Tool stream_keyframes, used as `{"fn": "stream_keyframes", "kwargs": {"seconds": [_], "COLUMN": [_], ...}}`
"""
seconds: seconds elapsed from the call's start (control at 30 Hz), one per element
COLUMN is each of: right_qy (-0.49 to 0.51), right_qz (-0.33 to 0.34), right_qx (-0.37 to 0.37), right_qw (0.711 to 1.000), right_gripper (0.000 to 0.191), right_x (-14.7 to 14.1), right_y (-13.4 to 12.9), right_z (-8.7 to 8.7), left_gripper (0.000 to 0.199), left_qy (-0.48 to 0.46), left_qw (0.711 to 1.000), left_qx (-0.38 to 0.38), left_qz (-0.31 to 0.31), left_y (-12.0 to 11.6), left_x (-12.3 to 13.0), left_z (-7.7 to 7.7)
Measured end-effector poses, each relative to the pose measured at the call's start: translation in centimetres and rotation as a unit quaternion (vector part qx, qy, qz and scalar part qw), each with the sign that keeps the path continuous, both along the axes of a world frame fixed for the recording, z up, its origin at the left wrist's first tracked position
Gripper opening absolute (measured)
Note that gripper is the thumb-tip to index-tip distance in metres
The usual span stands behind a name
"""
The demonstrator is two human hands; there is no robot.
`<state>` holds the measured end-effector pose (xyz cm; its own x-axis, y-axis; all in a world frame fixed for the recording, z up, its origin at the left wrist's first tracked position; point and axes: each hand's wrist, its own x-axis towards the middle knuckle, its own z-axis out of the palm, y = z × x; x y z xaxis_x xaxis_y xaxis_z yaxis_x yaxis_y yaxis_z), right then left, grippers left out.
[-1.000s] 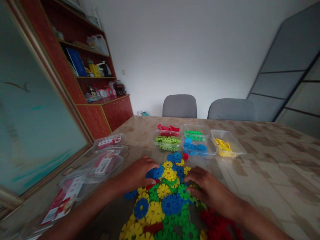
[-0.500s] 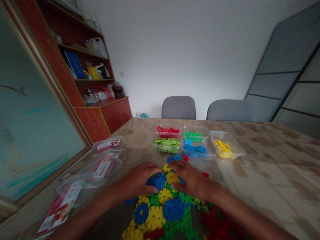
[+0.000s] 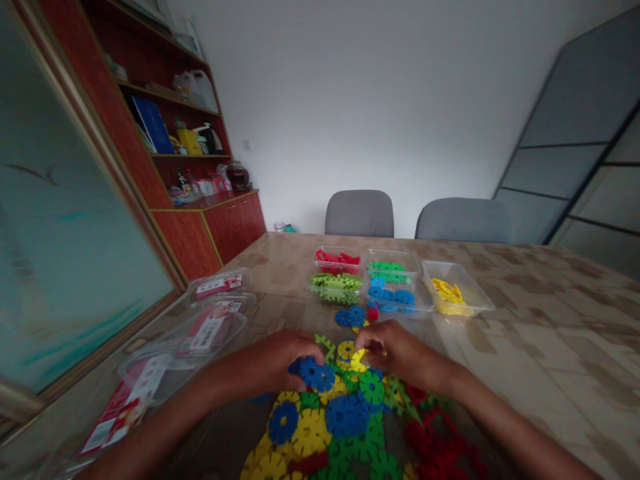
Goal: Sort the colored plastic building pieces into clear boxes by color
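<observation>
A pile of notched plastic discs, blue, yellow, green and red, lies on the table below me. My left hand (image 3: 287,360) is closed at the pile's left side, thumb and fingers around blue notched discs (image 3: 317,375). My right hand (image 3: 387,343) pinches a yellow notched disc (image 3: 359,361), its fingers curled. Between the hands lie another yellow disc (image 3: 346,349) and a light green piece (image 3: 325,347). Nearer me are a large blue disc (image 3: 347,417), a green disc (image 3: 371,387) and red pieces (image 3: 443,447). Part of the pile is hidden under my hands.
Clear containers hold red pieces (image 3: 337,259), light green pieces (image 3: 336,285), green pieces (image 3: 389,271), blue discs (image 3: 393,299) and yellow pieces (image 3: 449,295). Clear lids with labels (image 3: 213,327) lie at the left. Two grey chairs (image 3: 360,213) stand beyond the table.
My left hand has closed on blue discs and tilted them up. My right hand has drawn right, curling its fingers around a yellow disc. The light green piece between them now shows.
</observation>
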<state>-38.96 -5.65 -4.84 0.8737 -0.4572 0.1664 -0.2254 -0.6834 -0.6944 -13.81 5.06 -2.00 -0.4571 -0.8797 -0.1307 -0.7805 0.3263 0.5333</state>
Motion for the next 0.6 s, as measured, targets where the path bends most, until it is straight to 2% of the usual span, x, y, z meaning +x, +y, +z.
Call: {"fn": "stream_keyframes", "kwargs": {"seconds": [0.1,0.17,0.23,0.33,0.4,0.47,0.6], "right_qy": [0.005,0.005,0.000,-0.004,0.003,0.019,0.065], "right_qz": [0.008,0.007,-0.009,-0.050,-0.073,-0.086,-0.086], "right_qx": [0.021,0.025,0.014,-0.021,-0.046,-0.070,-0.102], "right_qw": [1.000,1.000,1.000,0.999,0.996,0.994,0.989], "right_gripper": [0.007,0.009,0.011,0.018,0.024,0.027,0.027], "right_x": [-0.3,-0.1,0.5,1.6,2.1,2.3,2.1], "right_y": [-0.3,-0.3,-0.3,-0.1,0.0,0.3,1.0], "right_z": [0.2,-0.1,-0.8,-2.0,-2.5,-2.7,-2.1], "left_gripper": [0.034,0.029,0.021,0.016,0.027,0.039,0.042], "left_qy": [-0.017,-0.013,-0.002,0.007,0.006,0.008,0.014], "left_qw": [0.999,0.998,0.999,1.000,0.998,0.998,0.999], "left_qx": [0.034,0.051,0.046,-0.027,-0.068,-0.064,-0.044], "left_qz": [-0.016,-0.021,-0.014,0.010,0.016,0.005,-0.007], "left_y": [0.6,0.8,0.7,0.3,0.1,0.2,0.5], "left_x": [0.6,0.6,0.3,-0.6,-1.3,-1.7,-1.6], "left_z": [1.2,1.5,1.1,-0.3,-1.2,-1.8,-1.9]}}
